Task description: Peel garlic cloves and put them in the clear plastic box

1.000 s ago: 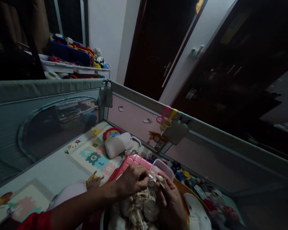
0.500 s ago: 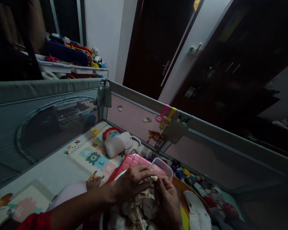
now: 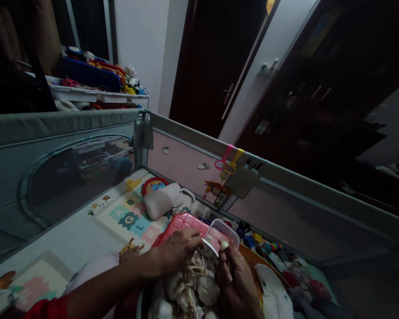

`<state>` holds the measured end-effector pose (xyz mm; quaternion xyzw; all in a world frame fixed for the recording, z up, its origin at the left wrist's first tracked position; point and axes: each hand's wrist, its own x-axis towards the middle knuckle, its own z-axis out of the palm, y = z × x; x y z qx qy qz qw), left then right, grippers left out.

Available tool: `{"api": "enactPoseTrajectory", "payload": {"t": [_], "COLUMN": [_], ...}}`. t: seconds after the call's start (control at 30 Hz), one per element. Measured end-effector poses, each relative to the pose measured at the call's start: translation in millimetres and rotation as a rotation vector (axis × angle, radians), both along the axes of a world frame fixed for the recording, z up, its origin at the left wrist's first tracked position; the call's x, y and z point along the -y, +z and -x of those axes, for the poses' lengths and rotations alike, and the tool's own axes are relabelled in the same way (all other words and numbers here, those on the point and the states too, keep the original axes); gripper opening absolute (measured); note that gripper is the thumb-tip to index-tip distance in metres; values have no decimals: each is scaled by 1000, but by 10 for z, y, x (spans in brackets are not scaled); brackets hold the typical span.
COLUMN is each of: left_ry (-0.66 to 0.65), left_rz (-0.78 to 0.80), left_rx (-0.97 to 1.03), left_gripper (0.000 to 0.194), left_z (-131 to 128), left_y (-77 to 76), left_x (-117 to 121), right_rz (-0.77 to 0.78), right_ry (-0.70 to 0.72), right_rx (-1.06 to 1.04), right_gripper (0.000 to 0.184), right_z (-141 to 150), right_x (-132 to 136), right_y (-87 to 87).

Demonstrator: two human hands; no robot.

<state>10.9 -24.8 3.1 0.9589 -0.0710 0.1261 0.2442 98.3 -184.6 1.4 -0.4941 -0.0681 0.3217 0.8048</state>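
A pale peeled garlic clove (image 3: 224,245) is pinched between the thumb and fingers of my right hand (image 3: 238,277), at the near edge of a clear plastic container (image 3: 233,234). My left hand (image 3: 182,249) is closed, its fingertips pointing down over the far side of a white-rimmed bowl (image 3: 211,247); whatever they may hold is hidden. Whole garlic bulbs (image 3: 208,290) and loose papery garlic skins (image 3: 188,297) fill the bowl below both hands.
Behind the bowl is a red quilted-looking lid or box (image 3: 185,221). A white cushion-like object (image 3: 162,200) and a red round toy (image 3: 153,184) lie on the alphabet play mat (image 3: 108,239). A padded playpen rail (image 3: 193,133) runs around; toys line the right side.
My hands have moved apart. The clove, earlier between both hands, is now in my right hand alone, while my left hand has drawn back left and curled over the bowl.
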Motion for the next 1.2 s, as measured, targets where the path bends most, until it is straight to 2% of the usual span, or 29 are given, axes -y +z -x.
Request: {"api": "enactPoseTrajectory", "payload": {"t": [0.07, 0.17, 0.23, 0.3, 0.47, 0.57, 0.67, 0.77, 0.83, 0.97, 1.2], "left_ry": [-8, -9, -12, -25, -58, -49, -56, -78, -85, -74, -79], "left_rz": [-30, -43, -36, -22, 9, 16, 30, 49, 67, 106, 198], "left_rx": [-67, -133, -143, -126, -64, -27, 22, 64, 65, 52, 110], "left_gripper": [19, 17, 15, 16, 11, 5, 10, 21, 28, 28, 17], "left_z": [5, 24, 38, 46, 30, 11, 8, 18, 29, 52, 73], "left_y": [24, 74, 96, 98, 13, -52, -76, -58, -34, 18, 80], "left_x": [12, 36, 45, 48, 33, 22, 17, 21, 26, 37, 82], "right_rz": [20, 52, 95, 171, 235, 207, 168, 92, 3, -100, -93], "right_ry": [-36, -161, -236, -249, -183, -150, -124, -43, 64, 233, 267], "right_rx": [20, 128, 214, 273, 259, 218, 175, 77, -2, -51, -71], "right_gripper": [32, 33, 35, 38, 43, 41, 42, 43, 37, 38, 41], "right_z": [-62, -199, -302, -390, -480, -470, -434, -354, -279, -137, 22], "right_x": [54, 142, 182, 196, 156, 143, 156, 173, 174, 139, 64], "right_y": [24, 43, 16, -43, -166, -152, -79, 31, 103, 175, 135]}}
